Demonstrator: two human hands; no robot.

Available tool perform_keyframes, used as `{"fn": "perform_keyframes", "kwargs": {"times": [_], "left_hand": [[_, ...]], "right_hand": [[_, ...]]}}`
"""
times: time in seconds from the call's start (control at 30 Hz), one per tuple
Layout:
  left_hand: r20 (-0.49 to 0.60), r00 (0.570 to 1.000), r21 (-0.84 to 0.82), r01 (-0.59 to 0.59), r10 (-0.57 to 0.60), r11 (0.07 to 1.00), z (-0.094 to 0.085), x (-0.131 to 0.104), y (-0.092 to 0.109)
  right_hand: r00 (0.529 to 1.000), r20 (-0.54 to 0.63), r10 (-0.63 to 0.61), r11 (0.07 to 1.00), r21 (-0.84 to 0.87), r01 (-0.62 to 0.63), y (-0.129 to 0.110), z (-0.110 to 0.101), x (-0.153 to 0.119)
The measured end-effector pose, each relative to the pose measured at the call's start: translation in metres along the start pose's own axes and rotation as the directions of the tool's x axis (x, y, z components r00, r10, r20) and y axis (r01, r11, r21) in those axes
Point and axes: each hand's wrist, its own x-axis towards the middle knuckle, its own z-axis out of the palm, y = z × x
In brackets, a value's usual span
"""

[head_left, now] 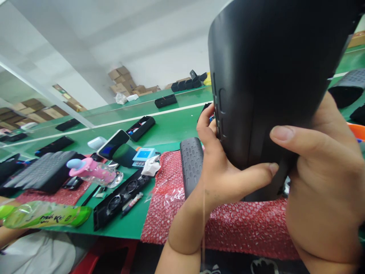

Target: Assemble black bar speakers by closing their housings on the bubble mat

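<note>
A large black plastic casing [265,87], with rounded corners and small raised slots on its left side, is held up close to the camera. My left hand [219,167] grips it from the lower left, thumb across the near face and fingers round the side. Closed on its right side is my right hand [327,152], its thumb pressed on the near face and its other fingers hidden. Below it, red bubble wrap [168,198] covers the green table. A black grille with oblong dimples [191,163] lies on the wrap behind my left wrist.
Left of the wrap are a black panel with two round speakers [122,198], a marker [132,203], a pink-topped bottle [94,173], a green bottle [45,215], a phone [112,144] and a small blue-screened device [145,154]. An open black housing [141,127] sits farther back. A person's arm shows at lower left.
</note>
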Motion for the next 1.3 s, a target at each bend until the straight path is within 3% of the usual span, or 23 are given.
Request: {"fn": "perform_keyframes", "kwargs": {"times": [0.53,1.1,1.2,1.3], "left_hand": [[-0.006,0.999,-0.02,0.045,-0.045,0.999,-0.005,-0.001,-0.002],[0.008,0.996,-0.028,0.085,-0.085,0.996,-0.008,-0.001,-0.005],[0.019,0.996,-0.024,0.085,-0.085,0.996,-0.01,0.0,-0.005],[0.029,0.998,0.013,0.058,-0.059,0.998,-0.016,0.003,-0.005]], "right_hand": [[0.995,-0.024,0.1,0.99,0.099,-0.097,0.006,0.004,0.002],[0.999,-0.036,0.037,0.994,0.104,-0.033,0.014,0.007,0.004],[0.998,-0.004,0.063,0.99,0.126,-0.062,0.013,0.006,0.004],[0.989,0.119,0.084,0.982,0.159,-0.103,0.016,0.002,0.005]]}}
